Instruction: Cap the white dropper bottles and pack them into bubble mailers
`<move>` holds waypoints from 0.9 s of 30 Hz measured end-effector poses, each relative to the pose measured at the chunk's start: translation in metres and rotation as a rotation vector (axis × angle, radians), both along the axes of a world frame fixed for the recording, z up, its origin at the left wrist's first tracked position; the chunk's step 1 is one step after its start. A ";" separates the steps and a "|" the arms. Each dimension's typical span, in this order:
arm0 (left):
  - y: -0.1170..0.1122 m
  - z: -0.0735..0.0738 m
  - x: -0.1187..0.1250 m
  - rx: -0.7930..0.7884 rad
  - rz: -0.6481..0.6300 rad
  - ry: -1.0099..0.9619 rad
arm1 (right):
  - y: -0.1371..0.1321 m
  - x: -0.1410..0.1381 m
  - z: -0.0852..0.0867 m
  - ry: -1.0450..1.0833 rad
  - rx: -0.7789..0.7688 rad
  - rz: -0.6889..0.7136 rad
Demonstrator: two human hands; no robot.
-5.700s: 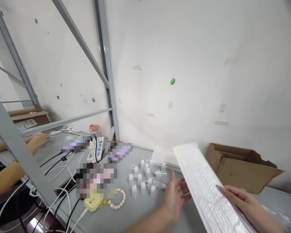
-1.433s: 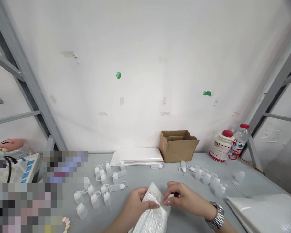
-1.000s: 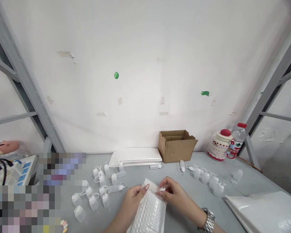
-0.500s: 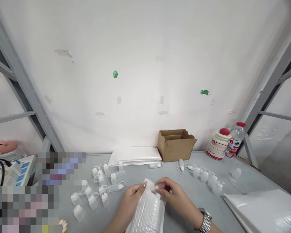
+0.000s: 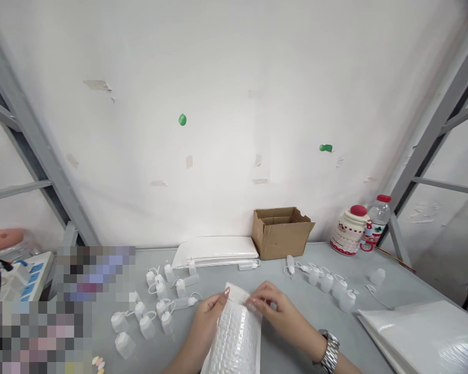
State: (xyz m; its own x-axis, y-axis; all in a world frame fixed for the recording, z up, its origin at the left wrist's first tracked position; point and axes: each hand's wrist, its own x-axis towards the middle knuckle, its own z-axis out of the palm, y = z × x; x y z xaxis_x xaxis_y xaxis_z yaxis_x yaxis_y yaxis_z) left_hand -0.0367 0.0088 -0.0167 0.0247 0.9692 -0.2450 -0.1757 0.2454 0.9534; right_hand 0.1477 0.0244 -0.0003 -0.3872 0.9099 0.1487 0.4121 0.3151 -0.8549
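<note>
A white bubble mailer (image 5: 236, 335) stands out in front of me, its open end with a flap (image 5: 237, 294) pointing away. My left hand (image 5: 207, 321) is closed on the mailer's left edge near the flap, thumb on top. At the flap's right side, my right hand (image 5: 277, 311) pinches the mailer's upper corner with bent fingers; a watch (image 5: 329, 351) is on that wrist. What lies inside the mailer is hidden. Left of it stand several small white squeeze bottles (image 5: 147, 327) with tethered caps; another row of squeeze bottles (image 5: 326, 283) is on the right.
A stack of white mailers (image 5: 218, 249) lies by the wall, beside an open cardboard box (image 5: 284, 239). More mailers (image 5: 425, 332) lie at the right. A jar (image 5: 350, 231) and a plastic bottle (image 5: 379, 218) stand at the back right. A power strip (image 5: 39, 275) is at far left.
The small clear object at my right fingertips by the mailer's mouth is out of sight now. My right fingers have shifted slightly left onto the mailer's corner, and the flap shows more fully.
</note>
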 end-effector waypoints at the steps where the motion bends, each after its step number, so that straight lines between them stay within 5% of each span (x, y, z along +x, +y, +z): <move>1: -0.001 0.002 -0.001 -0.038 0.007 -0.035 | 0.007 0.007 -0.003 -0.024 0.055 -0.097; 4: -0.003 0.009 -0.005 -0.158 0.048 -0.147 | 0.028 0.030 -0.016 -0.221 0.300 -0.430; 7: -0.005 0.015 -0.007 -0.252 0.125 -0.152 | 0.043 0.046 -0.032 -0.513 0.470 -0.584; 13: -0.003 0.014 -0.004 -0.255 0.132 -0.153 | 0.048 0.046 -0.046 -0.650 0.437 -0.469; 16: -0.003 0.013 -0.004 -0.272 0.172 -0.130 | 0.049 0.044 -0.043 -0.613 0.440 -0.387; 21: -0.004 0.014 -0.005 -0.272 0.186 -0.117 | 0.051 0.052 -0.036 -0.834 0.470 -0.505; 27: -0.004 0.015 -0.003 -0.272 0.158 -0.110 | 0.052 0.053 -0.031 -0.877 0.478 -0.386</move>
State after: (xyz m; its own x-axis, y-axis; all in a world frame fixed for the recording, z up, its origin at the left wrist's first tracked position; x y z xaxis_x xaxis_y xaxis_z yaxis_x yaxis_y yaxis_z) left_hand -0.0394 0.0047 -0.0019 -0.0802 0.8625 -0.4996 -0.3297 0.4501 0.8299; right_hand 0.2008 0.0762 -0.0311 -0.2305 0.9146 0.3321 0.9662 0.2558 -0.0338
